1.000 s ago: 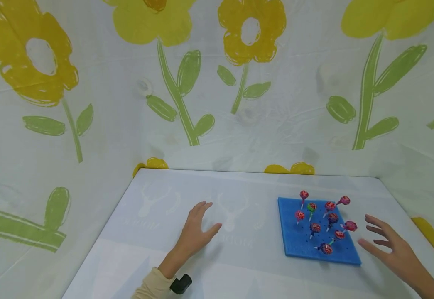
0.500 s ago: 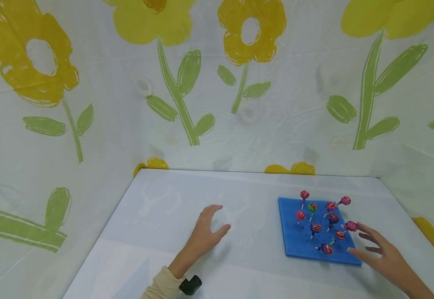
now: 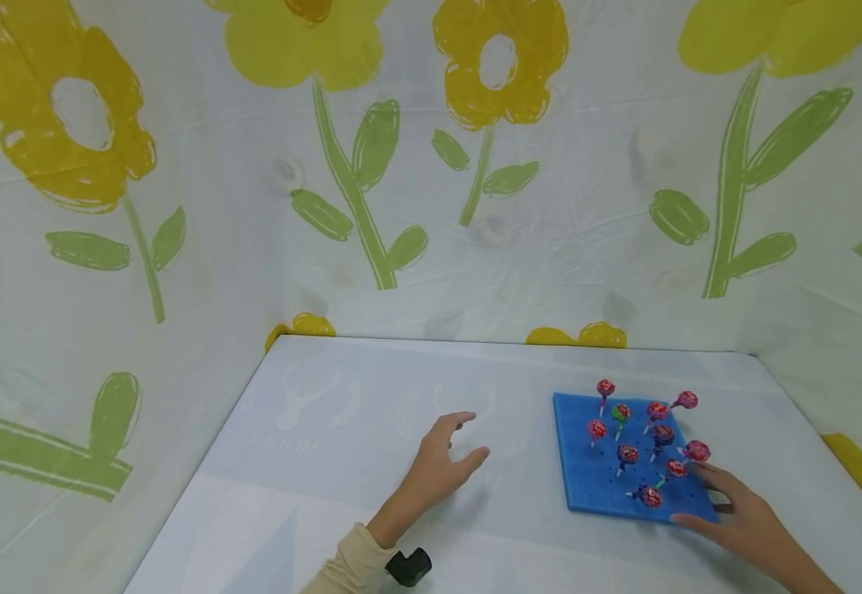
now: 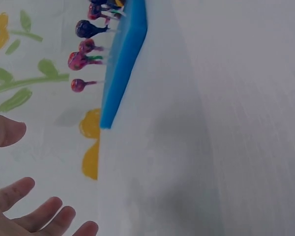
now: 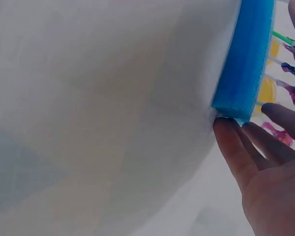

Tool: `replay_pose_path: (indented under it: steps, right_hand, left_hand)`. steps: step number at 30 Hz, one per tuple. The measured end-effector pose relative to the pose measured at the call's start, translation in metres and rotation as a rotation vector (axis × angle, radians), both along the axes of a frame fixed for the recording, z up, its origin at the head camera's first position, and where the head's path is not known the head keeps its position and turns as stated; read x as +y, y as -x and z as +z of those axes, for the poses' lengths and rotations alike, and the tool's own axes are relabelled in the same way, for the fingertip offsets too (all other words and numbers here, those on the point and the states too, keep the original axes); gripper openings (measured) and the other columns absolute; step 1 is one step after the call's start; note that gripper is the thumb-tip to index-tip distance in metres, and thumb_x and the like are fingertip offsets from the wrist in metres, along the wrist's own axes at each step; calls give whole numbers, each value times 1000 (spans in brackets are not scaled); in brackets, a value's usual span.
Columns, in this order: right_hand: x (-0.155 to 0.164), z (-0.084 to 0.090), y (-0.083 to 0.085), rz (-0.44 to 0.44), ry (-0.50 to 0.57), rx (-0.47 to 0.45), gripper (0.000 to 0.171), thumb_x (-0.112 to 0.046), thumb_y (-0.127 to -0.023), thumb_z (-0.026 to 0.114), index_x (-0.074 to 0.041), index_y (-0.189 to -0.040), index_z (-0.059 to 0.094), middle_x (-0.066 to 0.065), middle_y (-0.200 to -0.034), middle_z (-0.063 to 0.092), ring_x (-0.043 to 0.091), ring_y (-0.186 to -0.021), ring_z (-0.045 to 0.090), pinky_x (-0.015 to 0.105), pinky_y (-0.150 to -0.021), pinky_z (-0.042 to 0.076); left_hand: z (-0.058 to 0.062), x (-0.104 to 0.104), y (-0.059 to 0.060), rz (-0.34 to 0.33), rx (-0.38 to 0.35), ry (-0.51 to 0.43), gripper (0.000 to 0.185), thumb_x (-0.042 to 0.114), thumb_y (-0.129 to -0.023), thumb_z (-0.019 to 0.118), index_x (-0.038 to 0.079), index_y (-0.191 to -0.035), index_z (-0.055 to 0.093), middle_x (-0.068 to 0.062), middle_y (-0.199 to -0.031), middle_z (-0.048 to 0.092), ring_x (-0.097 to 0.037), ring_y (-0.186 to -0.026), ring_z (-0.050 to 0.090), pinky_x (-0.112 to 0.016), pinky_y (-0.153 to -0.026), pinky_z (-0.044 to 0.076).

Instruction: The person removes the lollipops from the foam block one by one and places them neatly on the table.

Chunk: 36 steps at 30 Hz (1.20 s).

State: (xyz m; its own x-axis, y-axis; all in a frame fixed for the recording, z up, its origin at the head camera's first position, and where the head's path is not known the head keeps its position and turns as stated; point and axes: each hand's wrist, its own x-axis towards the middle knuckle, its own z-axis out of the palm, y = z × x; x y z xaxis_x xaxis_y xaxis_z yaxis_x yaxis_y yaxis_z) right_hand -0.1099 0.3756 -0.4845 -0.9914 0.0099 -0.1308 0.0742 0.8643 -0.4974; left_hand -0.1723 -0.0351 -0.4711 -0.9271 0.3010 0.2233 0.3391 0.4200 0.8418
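Note:
A blue foam board (image 3: 586,487) lies on the white table, with several wrapped lollipops (image 3: 627,454) standing in it by their sticks, some upright and some leaning. My right hand (image 3: 738,516) is at the board's right side. In the right wrist view its fingertips (image 5: 226,125) meet the end of the blue slab, and one finger (image 5: 280,118) reaches up beside the sticks. My left hand (image 3: 434,470) hovers over the table left of the board, apart from it, thumb and fingers spread with nothing between them.
The white table (image 3: 267,462) has a faint deer-head print and stretches left of the board. A curtain with yellow flowers (image 3: 501,62) encloses its back and sides. A black strapped device (image 3: 408,568) sits at my left wrist.
My left hand has moved right across the table toward the board. My right hand has come in from the right and down to the board's right edge. The board stays in place.

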Motion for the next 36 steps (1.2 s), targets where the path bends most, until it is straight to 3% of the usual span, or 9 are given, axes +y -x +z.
replay_pose_path:
  steps: [4, 11, 16, 23, 30, 36]
  right_hand:
    - [-1, -4, 1, 39, -64, 80, 96, -54, -72, 74, 16, -129, 42, 37, -130, 36, 53, -109, 44, 49, -74, 53]
    - [-2, -2, 5, 31, -138, 74, 98, -58, -69, 74, 19, -123, 47, 42, -125, 39, 54, -105, 47, 49, -72, 54]
    - [-3, -1, 6, 34, -130, 67, 97, -57, -68, 75, 18, -123, 48, 42, -124, 41, 49, -98, 54, 47, -72, 54]
    - [-5, 2, 11, 37, -110, 25, 102, -57, -67, 76, 19, -127, 43, 42, -126, 39, 48, -98, 54, 53, -78, 51]
    - [-5, 8, 14, 33, -97, -8, 104, -56, -67, 77, 20, -128, 40, 42, -125, 41, 45, -96, 55, 51, -78, 51]
    - [-5, 7, 12, 5, -82, -35, 106, -58, -67, 76, 19, -129, 39, 41, -124, 43, 44, -96, 54, 52, -78, 51]
  left_hand:
    - [-2, 11, 1, -14, -23, -27, 49, 31, -89, 65, 9, -131, 51, -6, -130, 53, -29, -117, 49, -47, -91, 47]
    - [-3, 34, 5, -37, -81, -53, 45, 29, -89, 64, 10, -128, 53, -11, -126, 56, -26, -113, 53, -42, -88, 49]
    - [-3, 47, 9, -58, -110, -80, 41, 26, -89, 65, 11, -126, 55, -10, -122, 58, -25, -110, 55, -36, -86, 50]
    - [-3, 69, 15, -86, -142, -152, 36, 25, -88, 67, 13, -120, 58, -12, -117, 59, -27, -106, 57, -39, -86, 51]
    - [-1, 92, 19, -79, -162, -169, 36, 21, -86, 70, 11, -119, 59, -7, -115, 61, -17, -101, 59, -25, -82, 51]
    - [0, 110, 23, -117, -135, -236, 34, 15, -85, 71, 12, -117, 60, -8, -114, 62, -17, -101, 60, -18, -79, 49]
